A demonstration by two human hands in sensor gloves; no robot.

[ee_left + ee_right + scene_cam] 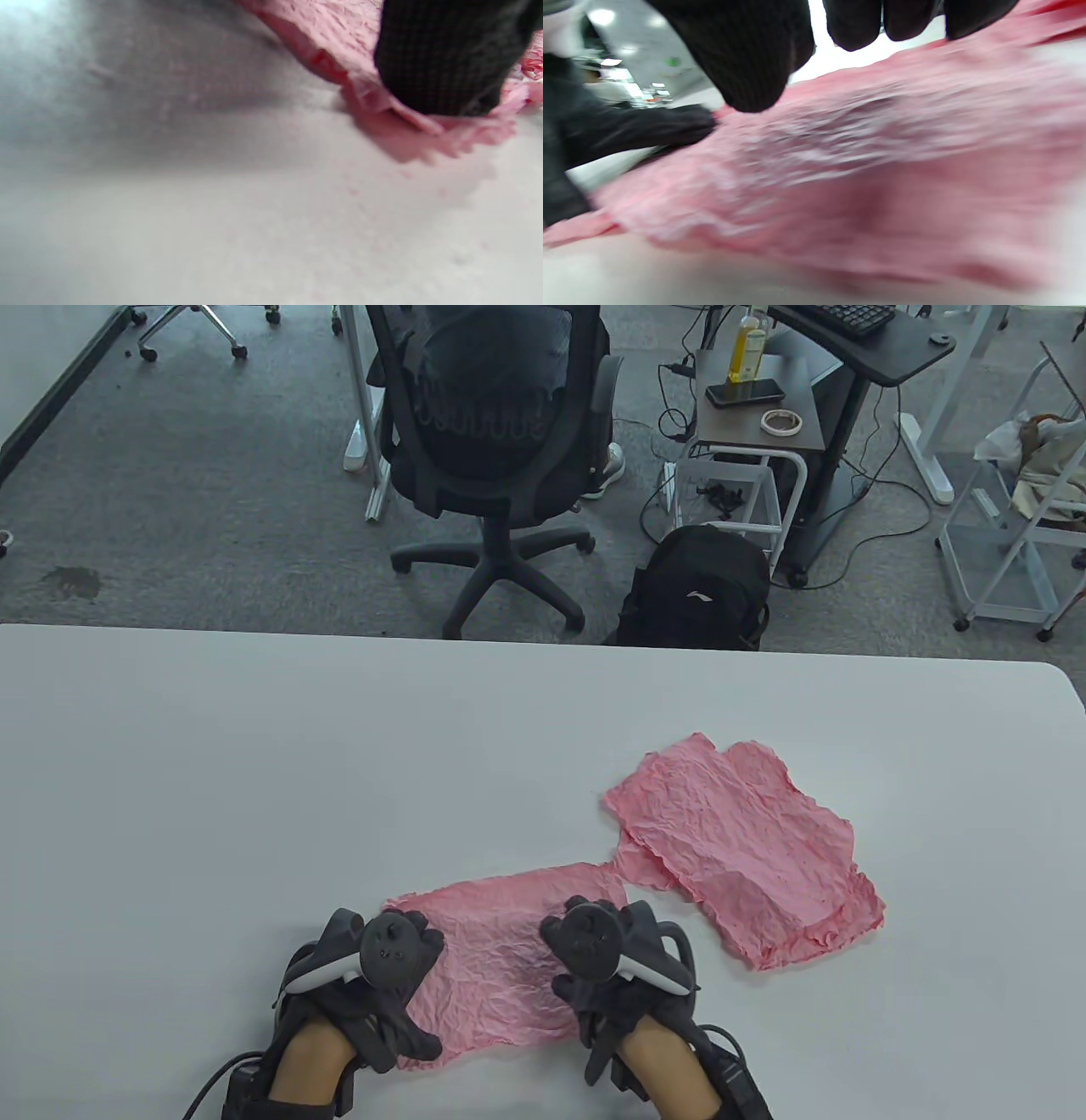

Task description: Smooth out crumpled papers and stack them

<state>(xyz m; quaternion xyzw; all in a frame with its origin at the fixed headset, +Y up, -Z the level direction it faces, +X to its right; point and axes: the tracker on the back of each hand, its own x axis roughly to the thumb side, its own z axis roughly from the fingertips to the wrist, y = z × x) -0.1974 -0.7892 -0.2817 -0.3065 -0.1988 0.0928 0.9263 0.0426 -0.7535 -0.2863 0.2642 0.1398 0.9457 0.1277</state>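
A wrinkled pink paper (501, 959) lies near the front edge of the white table (254, 780), mostly spread out. My left hand (386, 967) rests on its left edge and my right hand (607, 959) on its right part, both palm down. In the left wrist view a gloved finger (445, 55) presses the paper's ruffled edge (424, 135) onto the table. In the right wrist view my fingers (746, 55) hang just over the paper (861, 161), with the left hand (628, 131) on its far side. A stack of flattened pink papers (747, 848) lies to the right, further back.
Beyond the table's far edge stand a black office chair (496, 415), a black backpack (696, 589) and a side table (764, 432) with a bottle, a phone and a tape roll. The white table stretches bare to the left and towards the back.
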